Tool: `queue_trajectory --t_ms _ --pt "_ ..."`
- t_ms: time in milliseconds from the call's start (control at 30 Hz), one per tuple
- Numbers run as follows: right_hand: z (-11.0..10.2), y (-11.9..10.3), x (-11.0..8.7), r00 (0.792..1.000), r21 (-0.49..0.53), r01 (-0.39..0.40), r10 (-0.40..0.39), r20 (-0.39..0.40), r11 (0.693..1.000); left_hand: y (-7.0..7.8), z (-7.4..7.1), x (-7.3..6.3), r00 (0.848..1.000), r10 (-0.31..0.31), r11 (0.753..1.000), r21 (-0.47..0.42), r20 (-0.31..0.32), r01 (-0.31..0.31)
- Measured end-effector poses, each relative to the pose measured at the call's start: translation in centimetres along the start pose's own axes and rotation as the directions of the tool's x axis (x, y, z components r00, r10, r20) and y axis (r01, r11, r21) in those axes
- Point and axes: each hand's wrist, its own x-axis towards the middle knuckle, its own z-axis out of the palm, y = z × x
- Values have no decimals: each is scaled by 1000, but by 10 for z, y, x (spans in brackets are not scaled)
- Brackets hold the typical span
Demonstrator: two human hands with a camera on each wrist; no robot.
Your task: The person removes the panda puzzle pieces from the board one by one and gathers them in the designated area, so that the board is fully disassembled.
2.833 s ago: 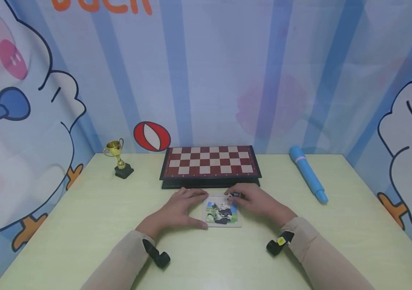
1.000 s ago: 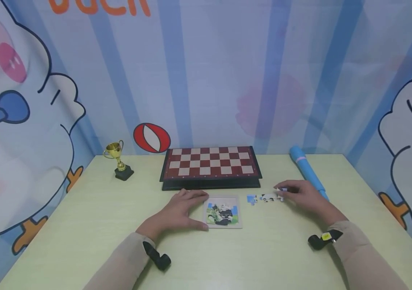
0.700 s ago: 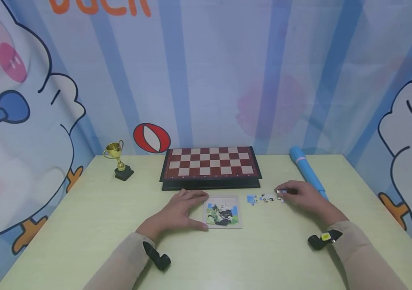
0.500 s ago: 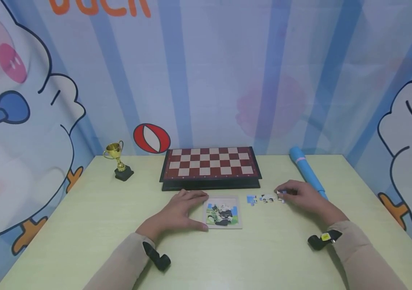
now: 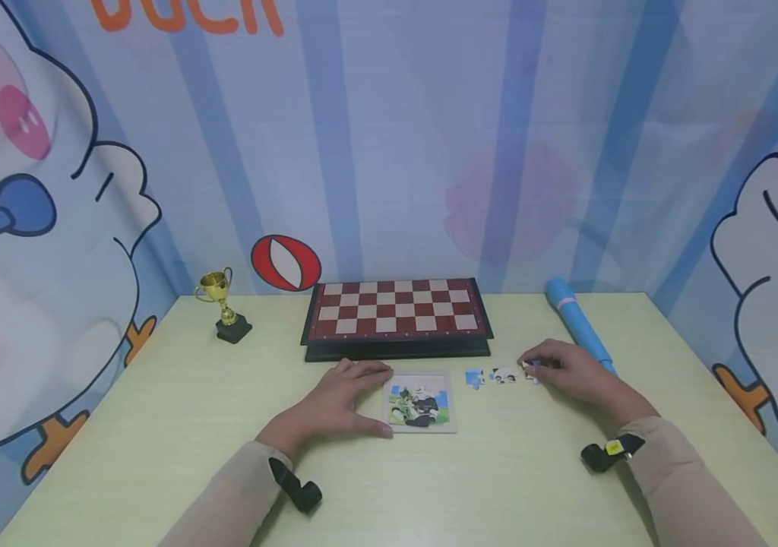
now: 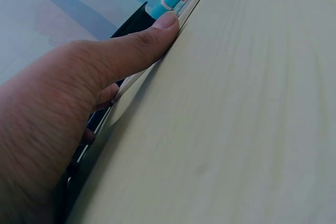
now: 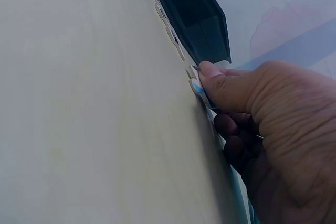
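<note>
left hand (image 5: 334, 403): spread out, touching left side of frame (image 5: 453, 414) | right hand (image 5: 570, 372): pinching a piece (image 5: 529, 365) | frame: on table (image 5: 457, 494), in front of board (image 5: 399, 308) | two other pieces (image 5: 504, 375): between frame and right hand

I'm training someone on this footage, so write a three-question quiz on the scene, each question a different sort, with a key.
1. True or false: the trophy stands upright, to the left of the chessboard in the head view.
2. Which thing does the left hand touch?
A) the trophy
B) the puzzle frame
C) the blue stick
3. Short answer: which hand is nearer the loose puzzle pieces on the table?

Key:
1. True.
2. B.
3. The right hand.
</note>
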Motion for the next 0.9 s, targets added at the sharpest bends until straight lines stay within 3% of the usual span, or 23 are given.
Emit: queue_trajectory --t_ms 900 --pt "2 -1 0 998 2 59 -59 15 998 1 -1 0 1000 22 1000 11 -15 -22"
